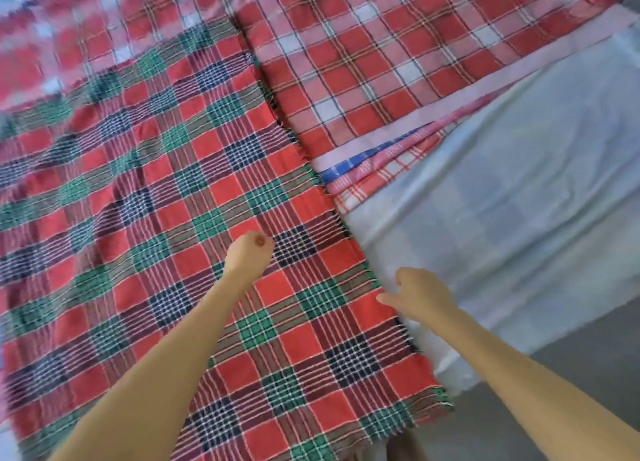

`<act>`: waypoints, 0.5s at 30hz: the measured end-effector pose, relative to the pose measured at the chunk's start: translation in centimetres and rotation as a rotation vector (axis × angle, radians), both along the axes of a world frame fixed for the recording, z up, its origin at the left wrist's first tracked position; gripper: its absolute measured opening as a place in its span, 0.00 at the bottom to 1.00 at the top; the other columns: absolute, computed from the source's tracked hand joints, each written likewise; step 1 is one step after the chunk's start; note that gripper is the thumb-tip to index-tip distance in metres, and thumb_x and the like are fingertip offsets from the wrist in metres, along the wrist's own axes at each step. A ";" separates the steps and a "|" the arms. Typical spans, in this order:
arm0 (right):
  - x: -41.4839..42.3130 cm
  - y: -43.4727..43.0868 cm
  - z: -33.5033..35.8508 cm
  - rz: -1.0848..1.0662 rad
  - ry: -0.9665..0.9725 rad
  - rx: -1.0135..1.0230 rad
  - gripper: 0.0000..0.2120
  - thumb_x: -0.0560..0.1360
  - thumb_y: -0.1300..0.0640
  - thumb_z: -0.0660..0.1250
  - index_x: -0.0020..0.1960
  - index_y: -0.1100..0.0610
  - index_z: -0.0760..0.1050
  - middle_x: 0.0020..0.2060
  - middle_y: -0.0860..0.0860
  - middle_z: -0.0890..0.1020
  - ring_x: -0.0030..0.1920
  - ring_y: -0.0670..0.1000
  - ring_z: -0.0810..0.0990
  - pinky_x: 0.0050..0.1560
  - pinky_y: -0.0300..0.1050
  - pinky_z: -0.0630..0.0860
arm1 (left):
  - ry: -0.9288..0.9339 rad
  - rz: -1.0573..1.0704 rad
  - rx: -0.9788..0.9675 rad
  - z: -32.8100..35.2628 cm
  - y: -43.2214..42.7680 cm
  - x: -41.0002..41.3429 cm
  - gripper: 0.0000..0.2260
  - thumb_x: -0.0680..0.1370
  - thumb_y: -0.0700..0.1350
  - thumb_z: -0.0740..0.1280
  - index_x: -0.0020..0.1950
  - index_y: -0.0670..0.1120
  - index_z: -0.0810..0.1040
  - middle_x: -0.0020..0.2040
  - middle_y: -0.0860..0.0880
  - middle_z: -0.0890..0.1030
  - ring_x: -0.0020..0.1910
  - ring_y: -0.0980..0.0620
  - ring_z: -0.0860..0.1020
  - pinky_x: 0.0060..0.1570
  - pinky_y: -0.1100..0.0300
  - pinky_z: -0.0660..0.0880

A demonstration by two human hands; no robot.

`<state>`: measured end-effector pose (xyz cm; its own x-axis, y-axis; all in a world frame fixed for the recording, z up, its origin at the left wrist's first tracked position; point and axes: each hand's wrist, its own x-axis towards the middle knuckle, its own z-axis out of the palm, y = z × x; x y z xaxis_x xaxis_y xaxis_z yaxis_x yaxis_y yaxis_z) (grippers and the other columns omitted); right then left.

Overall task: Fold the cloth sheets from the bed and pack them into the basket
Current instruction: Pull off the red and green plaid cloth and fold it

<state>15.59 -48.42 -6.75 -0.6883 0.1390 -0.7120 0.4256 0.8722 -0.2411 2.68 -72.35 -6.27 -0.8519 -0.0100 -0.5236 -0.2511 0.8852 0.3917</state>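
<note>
Folding has not started: the red-green plaid sheet [166,225] lies flat beneath both hands. Left hand [247,253] is curled, holding nothing; right hand [420,296] hovers relaxed at the fringed edge. Next move likely requires gripping that edge.

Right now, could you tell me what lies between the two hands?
In the head view, only the red-green plaid cloth lies between the left hand and the right hand, up to its fringed edge.

five cloth sheets [166,190], two hands [247,253].
</note>
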 end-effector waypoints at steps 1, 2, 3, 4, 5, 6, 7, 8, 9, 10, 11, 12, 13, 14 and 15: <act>0.2 -0.2 -0.6 -0.039 -0.021 0.007 0.19 0.74 0.41 0.66 0.50 0.56 0.70 0.55 0.55 0.78 0.56 0.56 0.76 0.46 0.43 0.69 | 0.032 0.048 -0.038 0.0 -1.8 0.0 0.06 0.78 0.43 0.60 0.46 0.43 0.75 0.41 0.44 0.79 0.40 0.44 0.76 0.40 0.59 0.69; 0.9 -0.4 -1.2 -0.085 -0.049 0.017 0.20 0.73 0.40 0.66 0.52 0.56 0.71 0.56 0.54 0.78 0.57 0.56 0.76 0.47 0.44 0.69 | 0.069 0.104 -0.072 -0.1 -4.0 0.2 0.06 0.78 0.42 0.61 0.48 0.42 0.77 0.44 0.43 0.80 0.42 0.43 0.76 0.41 0.59 0.70; 1.7 -1.0 -1.7 -0.105 -0.075 0.032 0.20 0.73 0.40 0.67 0.53 0.56 0.71 0.56 0.54 0.78 0.57 0.56 0.76 0.48 0.44 0.70 | 0.103 0.176 -0.107 -0.3 -6.7 0.7 0.08 0.77 0.41 0.62 0.52 0.41 0.78 0.47 0.42 0.81 0.45 0.42 0.77 0.42 0.57 0.70; 3.1 -1.4 -2.0 -0.133 -0.091 0.045 0.21 0.73 0.41 0.67 0.54 0.56 0.71 0.55 0.54 0.78 0.57 0.56 0.76 0.48 0.44 0.69 | 0.128 0.250 -0.145 -0.9 -9.3 1.6 0.09 0.77 0.40 0.62 0.55 0.40 0.78 0.49 0.40 0.81 0.48 0.40 0.78 0.44 0.55 0.71; 4.7 -1.6 -2.4 -0.174 -0.093 0.049 0.22 0.72 0.41 0.68 0.54 0.57 0.72 0.54 0.53 0.79 0.56 0.55 0.77 0.47 0.44 0.70 | 0.143 0.325 -0.177 -1.3 -11.8 2.6 0.11 0.76 0.39 0.63 0.57 0.39 0.77 0.51 0.39 0.81 0.50 0.38 0.78 0.46 0.53 0.72; 6.5 -2.0 -2.8 -0.235 -0.104 0.025 0.23 0.70 0.41 0.70 0.55 0.57 0.73 0.53 0.52 0.80 0.54 0.55 0.78 0.46 0.44 0.70 | 0.143 0.399 -0.210 -1.9 -14.5 4.3 0.12 0.76 0.39 0.63 0.58 0.38 0.76 0.53 0.37 0.80 0.51 0.37 0.77 0.49 0.51 0.73; 8.0 -2.5 -3.0 -0.309 -0.115 -0.024 0.22 0.69 0.42 0.72 0.54 0.56 0.74 0.51 0.50 0.81 0.52 0.54 0.79 0.45 0.44 0.71 | 0.125 0.459 -0.243 -2.5 -17.1 6.0 0.13 0.75 0.38 0.64 0.59 0.38 0.75 0.53 0.35 0.79 0.52 0.35 0.77 0.51 0.49 0.73; 9.7 -2.9 -3.3 -0.380 -0.116 -0.058 0.20 0.68 0.43 0.73 0.53 0.54 0.75 0.49 0.49 0.82 0.50 0.53 0.80 0.44 0.44 0.72 | 0.099 0.509 -0.276 -3.0 -19.5 8.0 0.13 0.75 0.39 0.65 0.59 0.37 0.74 0.54 0.34 0.79 0.53 0.34 0.76 0.52 0.47 0.72; 11.2 -3.4 -3.5 -0.416 -0.119 -0.062 0.18 0.67 0.44 0.74 0.52 0.51 0.76 0.47 0.48 0.83 0.48 0.52 0.81 0.44 0.43 0.73 | 0.063 0.556 -0.308 -3.6 -21.7 10.3 0.14 0.75 0.39 0.66 0.59 0.36 0.73 0.54 0.32 0.78 0.54 0.33 0.76 0.53 0.45 0.72; 12.3 -3.5 -3.7 -0.430 -0.102 -0.051 0.16 0.68 0.44 0.73 0.52 0.50 0.78 0.46 0.48 0.83 0.48 0.52 0.81 0.45 0.44 0.73 | 0.034 0.590 -0.335 -4.2 -23.5 12.2 0.14 0.74 0.39 0.67 0.58 0.35 0.72 0.53 0.31 0.78 0.54 0.32 0.76 0.54 0.43 0.72; 13.3 -4.1 -3.9 -0.435 -0.078 -0.022 0.15 0.68 0.44 0.73 0.51 0.49 0.78 0.45 0.49 0.84 0.48 0.53 0.81 0.47 0.45 0.74 | -0.012 0.620 -0.363 -4.6 -25.2 14.5 0.15 0.75 0.40 0.67 0.58 0.34 0.72 0.54 0.30 0.77 0.54 0.31 0.75 0.54 0.42 0.72; 14.2 -4.9 -4.2 -0.460 -0.046 -0.006 0.13 0.68 0.45 0.73 0.49 0.50 0.79 0.43 0.50 0.84 0.47 0.55 0.81 0.48 0.48 0.76 | -0.052 0.656 -0.388 -5.1 -26.9 16.9 0.17 0.75 0.41 0.68 0.59 0.33 0.71 0.54 0.29 0.76 0.55 0.30 0.74 0.54 0.42 0.71; 14.6 -5.5 -3.9 -0.504 -0.015 -0.009 0.11 0.69 0.46 0.73 0.47 0.51 0.79 0.41 0.51 0.83 0.46 0.56 0.81 0.48 0.51 0.76 | -0.086 0.696 -0.406 -5.5 -28.3 19.1 0.19 0.75 0.42 0.69 0.60 0.33 0.70 0.55 0.28 0.75 0.56 0.29 0.74 0.55 0.41 0.71; 15.1 -5.8 -4.1 -0.558 0.002 -0.019 0.10 0.69 0.48 0.73 0.46 0.53 0.79 0.39 0.52 0.83 0.44 0.57 0.81 0.48 0.52 0.76 | -0.115 0.741 -0.422 -6.1 -29.5 21.2 0.21 0.75 0.44 0.70 0.61 0.32 0.68 0.57 0.28 0.74 0.58 0.29 0.73 0.57 0.41 0.70; 15.7 -6.0 -4.2 -0.611 -0.003 -0.017 0.10 0.70 0.48 0.73 0.44 0.53 0.79 0.38 0.53 0.82 0.44 0.57 0.80 0.49 0.53 0.76 | -0.152 0.780 -0.450 -6.3 -30.5 23.2 0.25 0.74 0.45 0.71 0.62 0.31 0.67 0.59 0.27 0.72 0.59 0.29 0.71 0.59 0.40 0.69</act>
